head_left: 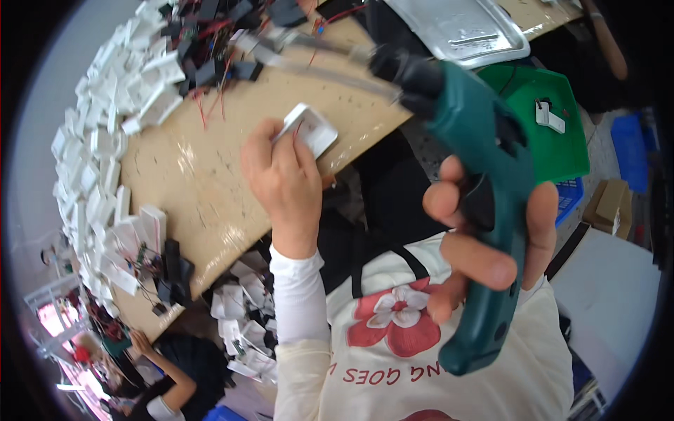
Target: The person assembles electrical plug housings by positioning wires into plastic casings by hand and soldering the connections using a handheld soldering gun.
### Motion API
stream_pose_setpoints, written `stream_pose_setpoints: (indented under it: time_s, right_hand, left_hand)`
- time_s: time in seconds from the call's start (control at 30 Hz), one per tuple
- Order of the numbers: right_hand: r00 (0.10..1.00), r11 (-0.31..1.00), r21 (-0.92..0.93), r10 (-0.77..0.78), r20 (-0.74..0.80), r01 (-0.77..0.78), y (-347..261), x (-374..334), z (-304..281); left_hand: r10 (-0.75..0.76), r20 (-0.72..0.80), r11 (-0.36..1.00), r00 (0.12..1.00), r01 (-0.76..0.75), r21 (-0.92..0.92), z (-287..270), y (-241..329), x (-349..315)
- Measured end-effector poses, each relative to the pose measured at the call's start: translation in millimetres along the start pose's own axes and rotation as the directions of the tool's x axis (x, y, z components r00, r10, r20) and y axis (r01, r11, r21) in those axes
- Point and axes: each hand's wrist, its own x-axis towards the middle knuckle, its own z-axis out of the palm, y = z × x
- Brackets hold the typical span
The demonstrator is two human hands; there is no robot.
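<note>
Left hand: I'm pinching the white casing (steadiness matters, I judge).
Right hand: I'm gripping the green driver, ideally aiming it squarely.

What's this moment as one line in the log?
left hand: holds white casing | right hand: holds green power tool, apart from casing | table: heap of white casings | green tray: white piece inside
</note>
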Motion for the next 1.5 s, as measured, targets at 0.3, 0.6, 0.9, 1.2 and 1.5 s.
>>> stream_pose_setpoints:
  time_s: [0.3, 0.6, 0.9, 1.2, 1.5]
  right_hand:
    - [0.981, 0.949, 0.291, 0.067, 0.18, -0.118, 4.6, -9.9, 11.2]
    - [0.985, 0.912, 0.382, 0.104, 0.139, -0.15, 7.9, -10.0, 22.4]
    - [0.977, 0.885, 0.415, 0.185, 0.106, -0.213, 2.4, -10.4, 21.1]
    - [0.956, 0.856, 0.428, 0.281, 0.087, -0.291, -7.2, -4.4, 26.8]
    - [0.928, 0.818, 0.443, 0.356, 0.109, -0.366, -8.3, -0.5, 27.1]
  left_hand:
    - [-0.062, 0.019, 0.998, 0.998, 0.061, 0.017, 3.1, 6.7, 3.5]
    - [0.007, 0.048, 0.997, 0.999, -0.011, 0.081, -4.3, 13.2, 12.3]
    - [-0.018, 0.051, 1.0, 0.999, 0.018, 0.018, -7.1, 13.4, 11.9]
    - [-0.605, 0.376, 0.75, 0.702, 0.661, -0.026, -18.7, 30.8, 31.5]
    - [-0.011, 0.04, 0.997, 0.999, 0.008, 0.079, 3.4, 1.5, 4.8]
